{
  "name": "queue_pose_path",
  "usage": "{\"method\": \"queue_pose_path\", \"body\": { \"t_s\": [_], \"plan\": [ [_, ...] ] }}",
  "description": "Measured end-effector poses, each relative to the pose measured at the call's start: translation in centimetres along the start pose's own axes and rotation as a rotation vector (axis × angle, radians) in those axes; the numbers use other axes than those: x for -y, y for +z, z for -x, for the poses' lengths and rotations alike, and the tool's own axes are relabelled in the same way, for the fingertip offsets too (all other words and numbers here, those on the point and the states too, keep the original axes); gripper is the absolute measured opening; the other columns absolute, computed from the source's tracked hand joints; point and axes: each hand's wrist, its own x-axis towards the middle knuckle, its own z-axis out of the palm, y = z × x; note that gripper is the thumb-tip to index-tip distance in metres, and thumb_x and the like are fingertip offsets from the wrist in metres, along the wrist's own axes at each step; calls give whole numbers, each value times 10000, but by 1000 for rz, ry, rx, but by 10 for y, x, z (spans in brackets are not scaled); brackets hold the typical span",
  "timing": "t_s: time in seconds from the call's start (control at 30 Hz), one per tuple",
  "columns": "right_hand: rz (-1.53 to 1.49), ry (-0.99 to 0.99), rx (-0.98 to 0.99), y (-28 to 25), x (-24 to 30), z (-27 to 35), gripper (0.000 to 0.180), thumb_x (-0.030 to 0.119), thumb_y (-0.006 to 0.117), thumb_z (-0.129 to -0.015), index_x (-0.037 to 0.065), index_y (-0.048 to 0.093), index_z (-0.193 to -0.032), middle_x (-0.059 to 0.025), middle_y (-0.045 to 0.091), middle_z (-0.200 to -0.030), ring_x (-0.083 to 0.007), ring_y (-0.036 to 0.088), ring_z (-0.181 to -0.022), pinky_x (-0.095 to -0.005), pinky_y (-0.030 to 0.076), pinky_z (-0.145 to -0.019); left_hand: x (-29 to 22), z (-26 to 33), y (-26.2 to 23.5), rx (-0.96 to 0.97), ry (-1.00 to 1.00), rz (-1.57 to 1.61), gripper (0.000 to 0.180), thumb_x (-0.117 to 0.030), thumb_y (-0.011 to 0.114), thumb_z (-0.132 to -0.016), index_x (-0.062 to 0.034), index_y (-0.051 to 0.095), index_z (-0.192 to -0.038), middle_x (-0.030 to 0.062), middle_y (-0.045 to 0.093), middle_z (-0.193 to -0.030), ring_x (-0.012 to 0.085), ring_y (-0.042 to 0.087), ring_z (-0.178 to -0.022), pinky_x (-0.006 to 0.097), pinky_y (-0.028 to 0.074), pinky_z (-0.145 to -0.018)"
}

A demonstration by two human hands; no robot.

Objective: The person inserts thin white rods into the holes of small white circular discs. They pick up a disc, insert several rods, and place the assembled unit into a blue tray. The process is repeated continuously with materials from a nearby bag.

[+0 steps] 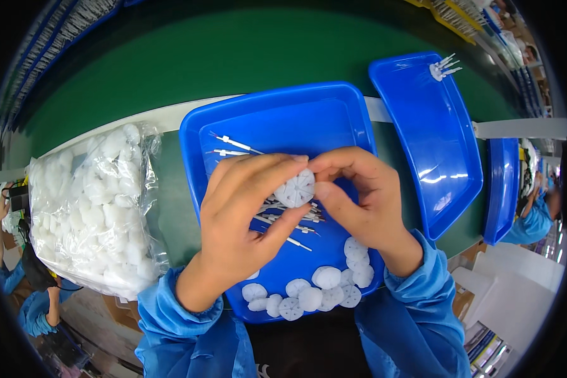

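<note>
Above the blue tray, my left hand (242, 211) holds a white round disc (295, 189) between its fingers and thumb. The disc's face has radial ridges and small holes. At the disc's right edge, my right hand (362, 198) is closed, with thumb and index fingertips against it. Whether a small part sits between those fingertips is hidden. Thin white rods (231, 142) with slim metal-like ends lie in the tray, some partly covered by my left hand. Several more white discs (310, 299) are spread along the tray's near side and right corner.
The blue tray (277, 94) rests on a green table (233, 50). A clear bag (94, 208) of white discs stands left. At right, a second blue tray (431, 145) has a disc with rods (444, 67) at its far corner. Other people work at both edges.
</note>
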Motion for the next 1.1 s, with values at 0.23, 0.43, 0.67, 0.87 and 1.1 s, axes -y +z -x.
{"method": "queue_pose_path", "body": {
  "t_s": [0.23, 0.43, 0.67, 0.87, 1.1],
  "plan": [
    [-113, -14, 17, -1, 1, 2, 256, -14, 766, -984, -36, 704, -1231, -72, 776, -1082, -120, 737, -996, -280, 590, -899, 2, -1, 2, -8, 32, -9, 537, -20, 911, -720, -27, 765, -1237, 146, 778, -1219, 334, 708, -1120, 416, 552, -975],
    [-240, 68, 13, -3, -2, 2, 176, 7, 772, -996, -13, 689, -1150, -68, 766, -1055, -102, 727, -970, -264, 587, -869, 3, -2, 1, 24, 77, -23, 522, -20, 909, -725, -32, 772, -1228, 134, 788, -1237, 323, 708, -1112, 417, 556, -968],
    [-227, 159, 21, -5, -1, 2, 137, 21, 757, -1014, 7, 674, -1123, -21, 734, -984, -57, 688, -887, -230, 559, -788, 2, -1, 3, 25, 98, -51, 518, -35, 911, -723, -38, 777, -1223, 122, 788, -1253, 322, 706, -1095, 413, 559, -958],
    [-397, 236, 125, -12, 0, -2, 171, 7, 729, -1025, 31, 642, -1170, -12, 694, -1056, -67, 680, -980, -233, 550, -862, 3, -1, 2, 32, 96, -26, 506, -45, 911, -728, -34, 778, -1216, 126, 787, -1253, 324, 707, -1092, 414, 560, -955],
    [-447, 224, 216, -13, -3, -3, 279, -22, 763, -985, 60, 607, -1203, 1, 666, -1065, -79, 679, -998, -257, 549, -888, 2, -1, 2, 10, 89, -9, 492, -35, 898, -724, -37, 778, -1201, 121, 788, -1247, 322, 707, -1075, 414, 561, -942]
  ]
}}
